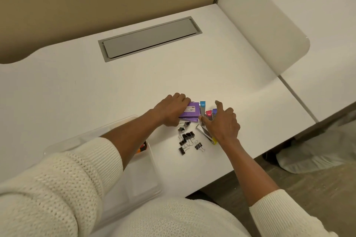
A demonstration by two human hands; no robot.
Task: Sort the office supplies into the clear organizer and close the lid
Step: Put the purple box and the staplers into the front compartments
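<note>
Sleeved forearm (107,152) hides most of the clear organizer (133,171).

Desk (96,92) bare beyond supplies; binder clips (185,137) scattered near edge; organizer (134,179) blocks near-left.

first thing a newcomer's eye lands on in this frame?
Both hands meeting over a bright cluster mid-desk: the left hand closed on a purple box, the right hand over small coloured staplers. Just nearer, black binder clips lie scattered loose. The clear organizer sits at lower left, partly hidden by the left sleeve.
</note>
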